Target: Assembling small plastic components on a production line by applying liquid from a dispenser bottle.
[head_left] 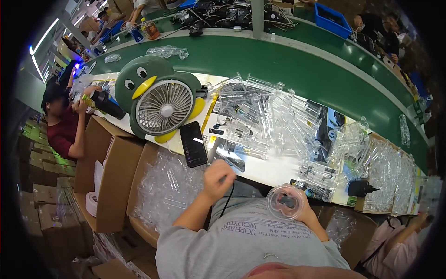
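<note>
- Holding a clear round container in the right hand's grip, near the bench.
- Curling the left hand loosely near the black phone; cannot tell whether holding anything.
- Showing clear plastic pieces heaped beyond.

Counter: white, glossy work surface, partly overlaid with printed sheets; runs diagonally down to the right.
Green surface: long, smooth strip along the far side of the counter.
Rail: pale edging bordering the green surface; appears curved by the lens.
Post: pale upright at the rail, top centre.
Second bench: green-topped, beyond the rail.
Ceiling lights: bright linear tubes, upper left.
Blue light: small glow below the tubes.
Carton stacks: brown boxes, lower left.
Floor: largely hidden.
</note>
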The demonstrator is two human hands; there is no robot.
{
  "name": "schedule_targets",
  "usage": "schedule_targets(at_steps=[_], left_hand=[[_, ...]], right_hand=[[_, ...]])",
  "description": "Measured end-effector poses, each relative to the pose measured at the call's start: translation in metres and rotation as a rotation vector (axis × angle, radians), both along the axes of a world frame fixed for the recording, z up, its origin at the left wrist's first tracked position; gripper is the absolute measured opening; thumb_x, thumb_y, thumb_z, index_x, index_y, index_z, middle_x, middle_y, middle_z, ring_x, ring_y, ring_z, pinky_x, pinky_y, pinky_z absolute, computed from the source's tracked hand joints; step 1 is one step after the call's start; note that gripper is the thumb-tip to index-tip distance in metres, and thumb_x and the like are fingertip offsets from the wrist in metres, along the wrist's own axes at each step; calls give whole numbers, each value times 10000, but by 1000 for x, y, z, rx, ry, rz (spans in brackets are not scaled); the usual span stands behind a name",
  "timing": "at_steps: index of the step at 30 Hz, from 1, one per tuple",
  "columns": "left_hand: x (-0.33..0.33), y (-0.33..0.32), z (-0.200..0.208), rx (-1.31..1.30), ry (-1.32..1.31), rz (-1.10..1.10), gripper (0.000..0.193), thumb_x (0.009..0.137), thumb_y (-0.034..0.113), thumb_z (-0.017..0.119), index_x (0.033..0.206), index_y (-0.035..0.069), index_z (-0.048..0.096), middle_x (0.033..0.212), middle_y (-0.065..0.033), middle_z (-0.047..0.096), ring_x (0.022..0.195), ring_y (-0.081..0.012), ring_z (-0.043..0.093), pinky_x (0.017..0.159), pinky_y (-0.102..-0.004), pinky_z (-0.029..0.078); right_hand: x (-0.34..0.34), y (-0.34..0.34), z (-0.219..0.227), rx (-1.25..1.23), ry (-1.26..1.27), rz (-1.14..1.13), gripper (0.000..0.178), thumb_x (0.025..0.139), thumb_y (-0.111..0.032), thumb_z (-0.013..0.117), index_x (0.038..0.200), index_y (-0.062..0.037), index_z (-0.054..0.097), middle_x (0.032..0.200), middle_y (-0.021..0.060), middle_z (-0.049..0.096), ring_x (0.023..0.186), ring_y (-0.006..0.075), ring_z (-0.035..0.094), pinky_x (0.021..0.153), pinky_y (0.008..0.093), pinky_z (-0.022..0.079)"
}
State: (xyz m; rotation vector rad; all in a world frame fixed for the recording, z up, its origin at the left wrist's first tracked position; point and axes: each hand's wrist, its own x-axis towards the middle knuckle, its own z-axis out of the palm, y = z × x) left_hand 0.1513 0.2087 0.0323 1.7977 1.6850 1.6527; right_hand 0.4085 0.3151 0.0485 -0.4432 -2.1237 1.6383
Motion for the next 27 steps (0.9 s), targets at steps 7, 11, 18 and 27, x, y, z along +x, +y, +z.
schedule_targets(at_steps=[7, 11, 18, 27], left_hand=[[-26, -23, -41, -156, 296, 794, 736, 655, 84, 738, 1257, 21, 320, 1295, -192, 349, 1196, -342, 359, 1011, -406, 280], [-27, -21, -60, -184, 135, 776, 866, 630, 109, 773, 1319, 16, 256, 1354, -202, 273, 1267, -357, 281, 1053, -424, 220], [-53, -46, -68, -43, 299, 743, 507, 858, 236, 530, 1240, -31, 332, 1273, -190, 404, 1238, -349, 317, 1052, -456, 201], [-47, -42, -62, -50, 455, 712, 329, 902, 220, 431, 1137, -10, 403, 1124, -165, 541, 1172, -340, 384, 1004, -488, 250]], right_hand=[[-12, 3, 10, -31, -36, 8, 374, 696, -77, 689, 1048, -1, 593, 851, 66, 587, 778, 168, 577, 723, 272, 466], [-15, 3, -2, -13, -33, 25, 342, 701, -91, 670, 1029, -22, 602, 850, 63, 596, 779, 194, 577, 714, 286, 459], [-14, 2, -2, -38, -48, 16, 316, 677, -68, 647, 987, -30, 606, 855, 73, 605, 794, 217, 575, 723, 299, 450], [-14, 6, -7, 2, -55, -7, 284, 720, -134, 664, 974, -24, 601, 847, 67, 598, 761, 191, 569, 705, 283, 451]])
